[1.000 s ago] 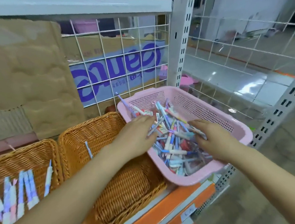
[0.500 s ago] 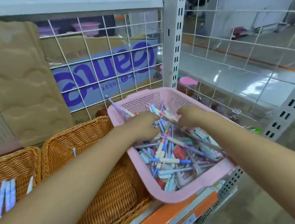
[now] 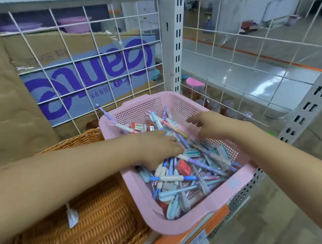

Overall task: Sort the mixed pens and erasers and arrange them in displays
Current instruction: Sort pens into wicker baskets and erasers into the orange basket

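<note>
The wire-backed shelf (image 3: 175, 43) rises beyond both hands, with a printed cardboard box (image 3: 94, 69) behind its grid. Under the left forearm, just left of the left hand (image 3: 156, 147), sits a wicker basket (image 3: 98, 213); the part of it not hidden by the arm shows no sorted pens. Beneath both hands stands the pink basket (image 3: 211, 210), touching the wicker one and overhanging the shelf's orange front edge (image 3: 165, 242).

The left hand lies palm down on the pile with its fingertips buried among the pens, so I cannot tell whether it grips one. The right hand (image 3: 212, 125) hovers to its right, over the basket's far side, fingers loosely spread and holding nothing.

The pens and erasers (image 3: 182, 178) fill the pink basket in a crossed, mixed heap, a red eraser (image 3: 184, 167) just below the left fingertips and a teal eraser (image 3: 191, 153) just beside them. A small white tag (image 3: 72, 215) lies in the wicker basket.

Judging from this, sorting is at an early stage: nearly the whole heap is left to separate, and no finished display is in sight.
</note>
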